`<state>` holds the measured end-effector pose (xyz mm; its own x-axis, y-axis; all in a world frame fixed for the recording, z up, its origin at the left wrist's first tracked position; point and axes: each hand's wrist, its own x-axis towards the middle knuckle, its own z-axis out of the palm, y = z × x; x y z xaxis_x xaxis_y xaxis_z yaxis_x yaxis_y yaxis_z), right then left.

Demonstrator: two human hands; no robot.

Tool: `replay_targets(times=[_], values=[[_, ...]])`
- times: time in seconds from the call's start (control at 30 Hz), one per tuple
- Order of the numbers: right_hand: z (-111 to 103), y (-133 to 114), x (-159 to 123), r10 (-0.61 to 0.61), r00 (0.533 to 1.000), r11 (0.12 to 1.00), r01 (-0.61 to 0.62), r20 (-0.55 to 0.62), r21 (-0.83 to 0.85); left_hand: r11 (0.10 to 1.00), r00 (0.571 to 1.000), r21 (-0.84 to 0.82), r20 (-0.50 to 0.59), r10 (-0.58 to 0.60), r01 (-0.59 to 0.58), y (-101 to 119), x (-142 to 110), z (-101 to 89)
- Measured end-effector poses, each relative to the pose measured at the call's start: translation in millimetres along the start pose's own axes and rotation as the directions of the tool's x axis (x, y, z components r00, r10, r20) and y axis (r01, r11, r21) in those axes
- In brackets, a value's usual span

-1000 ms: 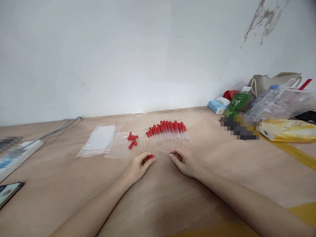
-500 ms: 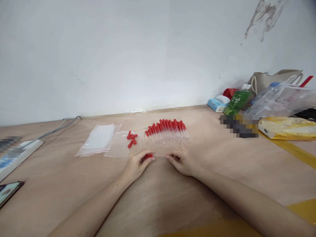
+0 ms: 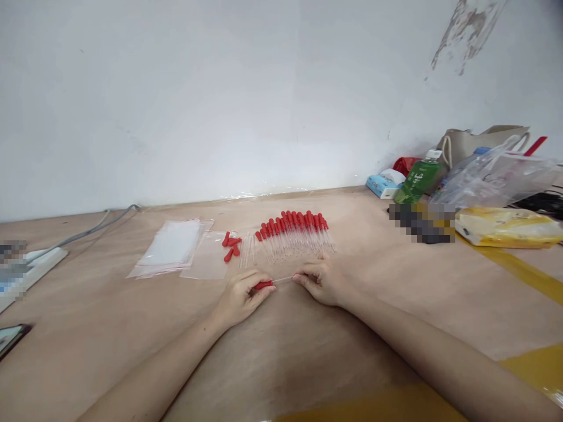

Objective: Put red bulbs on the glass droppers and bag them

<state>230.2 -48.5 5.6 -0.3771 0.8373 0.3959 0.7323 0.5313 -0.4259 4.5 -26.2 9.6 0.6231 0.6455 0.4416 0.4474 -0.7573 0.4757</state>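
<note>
My left hand (image 3: 241,298) is closed, its thumb and fingers pinching a red rubber bulb (image 3: 263,285). From the bulb a thin clear glass tube (image 3: 282,280) runs across to my right hand (image 3: 321,282), whose fingertips pinch its far end. Bulb and tube are in line; how deep the tube sits in the bulb is hidden by my left fingers. Just beyond my hands lies a fanned row of droppers (image 3: 292,225) with red bulbs. Left of that row are several bare glass tubes (image 3: 247,251) and a few loose red bulbs (image 3: 229,255).
Clear zip bags (image 3: 169,246) lie flat at the left, with a single bag (image 3: 204,258) beside them. A cable (image 3: 92,225) and phone (image 3: 13,337) are farther left. At the right stand a green bottle (image 3: 417,179), a tissue pack (image 3: 382,186), plastic bags (image 3: 492,176) and a yellow packet (image 3: 505,225).
My left hand has dipped slightly, so the tube now slants up toward my right hand. Both hands keep their hold. The whole view has shifted a little.
</note>
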Motion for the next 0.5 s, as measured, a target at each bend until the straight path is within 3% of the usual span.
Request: replay_targets(times=[0.33,0.5], values=[[2,-8,-2,-0.092,0.996,0.993,0.092,0.003,-0.074,0.999,0.999,0.018,0.037,0.039,-0.04,3,0,-0.2],[5,-14,0,-0.08,0.997,0.994,0.081,0.01,-0.072,0.997,0.998,0.033,0.027,0.063,-0.064,4,1,0.3]])
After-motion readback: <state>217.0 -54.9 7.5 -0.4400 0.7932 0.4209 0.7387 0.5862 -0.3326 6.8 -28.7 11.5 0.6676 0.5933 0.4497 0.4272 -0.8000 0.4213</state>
